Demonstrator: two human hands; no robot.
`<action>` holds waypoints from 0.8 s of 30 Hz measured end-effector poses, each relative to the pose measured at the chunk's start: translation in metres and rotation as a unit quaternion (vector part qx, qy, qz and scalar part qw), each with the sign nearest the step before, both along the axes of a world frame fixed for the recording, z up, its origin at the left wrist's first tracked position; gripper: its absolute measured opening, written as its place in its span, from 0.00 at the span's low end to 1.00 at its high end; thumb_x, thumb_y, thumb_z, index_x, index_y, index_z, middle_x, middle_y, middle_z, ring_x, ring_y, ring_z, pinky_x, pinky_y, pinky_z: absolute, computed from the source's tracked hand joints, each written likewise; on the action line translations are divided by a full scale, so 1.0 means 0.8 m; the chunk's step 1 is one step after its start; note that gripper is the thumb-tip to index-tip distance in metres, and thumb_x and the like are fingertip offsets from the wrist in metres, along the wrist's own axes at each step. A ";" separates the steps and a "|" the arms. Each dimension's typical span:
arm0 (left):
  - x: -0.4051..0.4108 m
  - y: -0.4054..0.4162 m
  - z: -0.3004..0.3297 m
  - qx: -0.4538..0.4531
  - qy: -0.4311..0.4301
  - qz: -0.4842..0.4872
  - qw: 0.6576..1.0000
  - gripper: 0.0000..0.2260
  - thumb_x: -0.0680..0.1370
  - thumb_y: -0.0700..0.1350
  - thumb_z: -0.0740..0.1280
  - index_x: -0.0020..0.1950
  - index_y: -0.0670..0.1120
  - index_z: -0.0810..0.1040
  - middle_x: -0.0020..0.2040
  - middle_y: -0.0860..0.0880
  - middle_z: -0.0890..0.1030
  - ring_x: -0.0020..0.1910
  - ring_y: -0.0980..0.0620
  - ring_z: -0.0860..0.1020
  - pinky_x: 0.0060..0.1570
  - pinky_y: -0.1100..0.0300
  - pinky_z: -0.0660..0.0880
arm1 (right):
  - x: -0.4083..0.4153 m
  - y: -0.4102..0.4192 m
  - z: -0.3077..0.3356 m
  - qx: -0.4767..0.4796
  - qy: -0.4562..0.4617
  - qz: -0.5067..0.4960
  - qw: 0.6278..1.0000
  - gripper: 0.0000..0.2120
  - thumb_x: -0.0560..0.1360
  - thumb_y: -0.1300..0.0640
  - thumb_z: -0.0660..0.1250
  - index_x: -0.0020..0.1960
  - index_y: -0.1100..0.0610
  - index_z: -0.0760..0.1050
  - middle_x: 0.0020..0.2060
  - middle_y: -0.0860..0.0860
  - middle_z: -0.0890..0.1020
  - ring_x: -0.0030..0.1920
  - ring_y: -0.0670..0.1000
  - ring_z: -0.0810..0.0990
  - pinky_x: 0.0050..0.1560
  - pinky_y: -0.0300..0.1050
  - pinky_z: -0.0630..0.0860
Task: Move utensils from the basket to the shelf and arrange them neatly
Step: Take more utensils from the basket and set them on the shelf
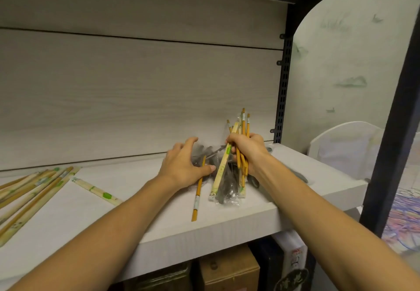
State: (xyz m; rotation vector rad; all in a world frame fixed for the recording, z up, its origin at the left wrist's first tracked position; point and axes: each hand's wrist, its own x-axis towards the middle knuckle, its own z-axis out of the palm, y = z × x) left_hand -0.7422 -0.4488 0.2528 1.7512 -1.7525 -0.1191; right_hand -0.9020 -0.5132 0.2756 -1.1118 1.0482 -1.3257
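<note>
On the white shelf (pixel 306 170), both forearms reach forward over a dark pile of utensils (pixel 227 184), seemingly plastic-wrapped. The right hand (pixel 248 148) clenches a bundle of chopsticks (pixel 243 129) upright. The left hand (pixel 185 165) rests with fingers spread on the pile, beside a loose chopstick (pixel 197 196).

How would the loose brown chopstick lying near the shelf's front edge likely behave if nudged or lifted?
The loose brown chopstick looks thin, straight and rigid, so it should lift stiffly and feel light. If its shaft is round, which I cannot tell, a sideways nudge might roll it. Its lower tip lies close to the shelf front edge, so a push toward the person could tip it off.
</note>
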 end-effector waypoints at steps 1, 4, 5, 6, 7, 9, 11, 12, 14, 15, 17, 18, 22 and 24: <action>0.000 0.002 0.002 -0.023 -0.057 0.023 0.998 0.32 0.69 0.63 0.71 0.68 0.54 0.65 0.63 0.46 0.68 0.65 0.44 0.66 0.60 0.52 0.68 | 0.001 0.001 0.000 0.000 -0.001 0.000 1.000 0.13 0.68 0.68 0.68 0.51 0.63 0.72 0.24 0.55 0.71 0.22 0.51 0.69 0.24 0.41 0.70; -0.001 0.009 0.008 -0.043 -0.172 0.059 0.982 0.19 0.71 0.65 0.66 0.49 0.51 0.68 0.55 0.47 0.69 0.57 0.45 0.69 0.54 0.53 0.70 | 0.000 0.002 0.004 -0.008 -0.004 -0.025 1.000 0.12 0.67 0.68 0.66 0.50 0.63 0.71 0.25 0.54 0.70 0.21 0.50 0.68 0.22 0.39 0.68; -0.003 0.009 0.008 -0.023 -0.177 0.058 0.982 0.17 0.73 0.64 0.65 0.45 0.51 0.68 0.53 0.47 0.72 0.55 0.44 0.72 0.52 0.53 0.71 | -0.001 0.002 0.005 -0.009 -0.011 -0.029 0.999 0.13 0.67 0.68 0.66 0.51 0.63 0.70 0.25 0.54 0.70 0.21 0.50 0.67 0.21 0.39 0.67; -0.005 0.011 0.009 -0.006 -0.174 0.058 0.983 0.16 0.74 0.63 0.64 0.42 0.50 0.70 0.52 0.46 0.73 0.54 0.44 0.74 0.50 0.53 0.72 | -0.003 0.003 0.006 -0.009 -0.019 -0.028 0.999 0.13 0.68 0.68 0.66 0.51 0.62 0.70 0.25 0.54 0.70 0.21 0.50 0.67 0.21 0.39 0.66; -0.007 0.013 0.010 0.006 -0.173 0.061 0.983 0.16 0.74 0.62 0.63 0.40 0.49 0.71 0.52 0.46 0.74 0.52 0.43 0.75 0.47 0.54 0.72 | -0.004 0.004 0.007 -0.010 -0.025 -0.028 0.999 0.13 0.68 0.68 0.66 0.52 0.62 0.70 0.25 0.54 0.70 0.21 0.49 0.67 0.20 0.38 0.66; -0.009 0.016 0.016 0.007 -0.187 0.066 0.980 0.15 0.73 0.59 0.65 0.39 0.47 0.74 0.49 0.46 0.74 0.48 0.43 0.75 0.42 0.55 0.71 | -0.006 0.010 0.011 -0.014 -0.034 -0.026 0.999 0.12 0.69 0.67 0.66 0.51 0.62 0.70 0.26 0.54 0.70 0.20 0.48 0.66 0.19 0.37 0.64; -0.012 0.020 0.022 0.023 -0.193 0.061 0.979 0.13 0.71 0.56 0.67 0.35 0.46 0.74 0.42 0.48 0.73 0.42 0.45 0.74 0.38 0.56 0.69 | -0.009 0.015 0.014 -0.021 -0.047 -0.015 0.999 0.11 0.70 0.67 0.65 0.52 0.62 0.71 0.26 0.54 0.69 0.20 0.47 0.66 0.18 0.36 0.64; -0.013 0.021 0.025 0.035 -0.189 0.053 0.980 0.13 0.70 0.55 0.68 0.34 0.46 0.74 0.39 0.49 0.74 0.40 0.45 0.74 0.37 0.57 0.69 | -0.012 0.016 0.017 -0.024 -0.052 -0.006 0.998 0.11 0.71 0.67 0.65 0.52 0.62 0.71 0.26 0.54 0.69 0.20 0.46 0.66 0.18 0.36 0.64; -0.011 0.018 0.030 0.054 -0.141 0.025 0.988 0.12 0.71 0.54 0.68 0.35 0.45 0.78 0.37 0.48 0.77 0.41 0.46 0.77 0.37 0.57 0.72 | -0.016 0.021 0.023 -0.029 -0.057 0.013 0.998 0.09 0.72 0.68 0.65 0.51 0.62 0.70 0.26 0.54 0.69 0.20 0.46 0.67 0.18 0.36 0.64; -0.008 0.017 0.032 0.060 -0.097 0.008 0.993 0.12 0.72 0.53 0.68 0.37 0.44 0.80 0.37 0.48 0.79 0.42 0.46 0.78 0.39 0.56 0.73 | -0.017 0.024 0.027 -0.030 -0.056 0.020 0.998 0.08 0.72 0.68 0.65 0.50 0.62 0.70 0.26 0.54 0.69 0.20 0.46 0.67 0.18 0.36 0.64; -0.003 0.013 0.035 0.067 -0.003 -0.021 0.998 0.12 0.73 0.51 0.67 0.39 0.44 0.82 0.37 0.48 0.80 0.41 0.49 0.78 0.41 0.59 0.73 | -0.018 0.028 0.035 -0.030 -0.043 0.030 0.998 0.06 0.73 0.68 0.64 0.49 0.63 0.71 0.26 0.53 0.69 0.20 0.46 0.67 0.18 0.35 0.65; 0.000 0.012 0.036 0.071 0.034 -0.029 0.996 0.12 0.74 0.50 0.67 0.39 0.43 0.82 0.36 0.48 0.79 0.39 0.50 0.76 0.40 0.60 0.72 | -0.018 0.031 0.040 -0.030 -0.036 0.036 0.998 0.05 0.74 0.67 0.64 0.49 0.63 0.71 0.26 0.53 0.70 0.20 0.46 0.67 0.18 0.35 0.65; 0.015 0.014 0.046 0.078 0.212 -0.059 0.972 0.10 0.78 0.45 0.63 0.38 0.44 0.74 0.29 0.48 0.76 0.27 0.49 0.72 0.28 0.62 0.68 | -0.007 0.036 0.061 -0.038 -0.010 0.062 0.997 0.02 0.75 0.66 0.63 0.43 0.64 0.73 0.25 0.53 0.70 0.20 0.45 0.66 0.18 0.34 0.64; 0.037 0.022 0.054 0.064 0.235 -0.038 0.969 0.07 0.79 0.44 0.62 0.44 0.43 0.73 0.30 0.48 0.76 0.23 0.51 0.71 0.22 0.66 0.65 | 0.013 0.037 0.072 -0.048 0.020 0.061 0.997 0.02 0.73 0.66 0.64 0.42 0.65 0.73 0.27 0.54 0.70 0.21 0.46 0.67 0.18 0.35 0.65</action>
